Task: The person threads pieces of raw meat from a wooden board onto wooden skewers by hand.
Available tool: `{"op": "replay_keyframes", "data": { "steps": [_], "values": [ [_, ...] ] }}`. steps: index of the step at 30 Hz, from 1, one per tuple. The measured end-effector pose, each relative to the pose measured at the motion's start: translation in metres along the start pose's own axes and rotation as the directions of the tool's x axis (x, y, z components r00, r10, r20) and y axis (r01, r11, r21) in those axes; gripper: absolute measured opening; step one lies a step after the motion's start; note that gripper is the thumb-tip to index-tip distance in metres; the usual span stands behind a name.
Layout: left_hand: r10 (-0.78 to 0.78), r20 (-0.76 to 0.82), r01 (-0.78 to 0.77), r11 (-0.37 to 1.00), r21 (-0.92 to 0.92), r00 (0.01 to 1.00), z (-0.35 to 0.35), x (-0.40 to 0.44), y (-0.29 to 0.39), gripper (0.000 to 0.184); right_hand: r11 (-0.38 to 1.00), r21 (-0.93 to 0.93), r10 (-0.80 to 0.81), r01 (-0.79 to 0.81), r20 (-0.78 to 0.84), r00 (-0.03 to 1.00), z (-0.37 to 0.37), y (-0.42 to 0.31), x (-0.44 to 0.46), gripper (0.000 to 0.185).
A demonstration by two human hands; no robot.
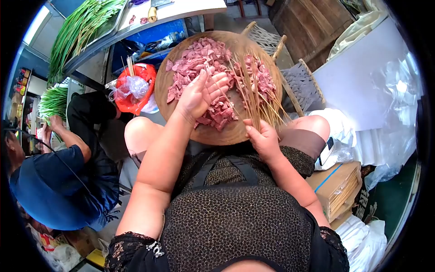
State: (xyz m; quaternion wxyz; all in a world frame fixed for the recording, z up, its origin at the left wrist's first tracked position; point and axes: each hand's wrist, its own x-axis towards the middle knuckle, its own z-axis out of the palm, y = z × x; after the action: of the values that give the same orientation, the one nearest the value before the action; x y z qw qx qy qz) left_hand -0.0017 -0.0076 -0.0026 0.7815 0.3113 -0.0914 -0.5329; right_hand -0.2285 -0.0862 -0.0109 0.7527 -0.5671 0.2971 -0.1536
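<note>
A round wooden board [181,114] lies in front of my knees. Pieces of raw pink meat [204,54] are heaped over its left and middle part. Above the front of that heap my left hand [204,93] is held palm up with its fingers spread, and nothing is seen in it. My right hand [263,138], at the board's near right edge, is closed around the lower ends of a bunch of thin wooden skewers [253,97]. More skewers [276,109] with meat on them lie on the board's right side, beside and partly behind the bunch.
Left of the board stands a red plastic-lined container [142,99] with skewers and a clear bag. A co-worker in dark blue [54,186] handles green stalks [53,102] at the far left. A metal-edged table [190,8] is ahead; cardboard [337,186] lies at right.
</note>
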Motion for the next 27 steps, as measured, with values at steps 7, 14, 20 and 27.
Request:
{"op": "replay_keyframes", "data": {
  "steps": [7, 14, 20, 27],
  "values": [
    [0.121, -0.087, -0.126, 0.990, -0.062, 0.989, 0.004, 0.001, 0.012, 0.033, 0.999, -0.032, 0.009, -0.008, 0.030, 1.000, -0.001, 0.002, 0.000, 0.020],
    [0.137, -0.072, -0.128, 0.985, 0.119, 0.988, -0.002, 0.010, 0.015, 0.032, 0.999, -0.035, -0.022, 0.022, 0.002, 1.000, 0.000, 0.003, 0.001, 0.020],
    [0.168, -0.137, -0.166, 0.986, 0.029, 0.976, 0.003, 0.008, 0.008, 0.025, 0.988, -0.117, -0.105, 0.105, 0.007, 0.994, 0.004, 0.015, 0.007, 0.022],
    [0.212, -0.197, -0.204, 0.977, 0.060, 0.957, 0.004, 0.007, 0.008, 0.024, 0.954, -0.255, -0.161, 0.159, 0.013, 0.987, 0.008, 0.013, 0.008, 0.022]
  ]
}}
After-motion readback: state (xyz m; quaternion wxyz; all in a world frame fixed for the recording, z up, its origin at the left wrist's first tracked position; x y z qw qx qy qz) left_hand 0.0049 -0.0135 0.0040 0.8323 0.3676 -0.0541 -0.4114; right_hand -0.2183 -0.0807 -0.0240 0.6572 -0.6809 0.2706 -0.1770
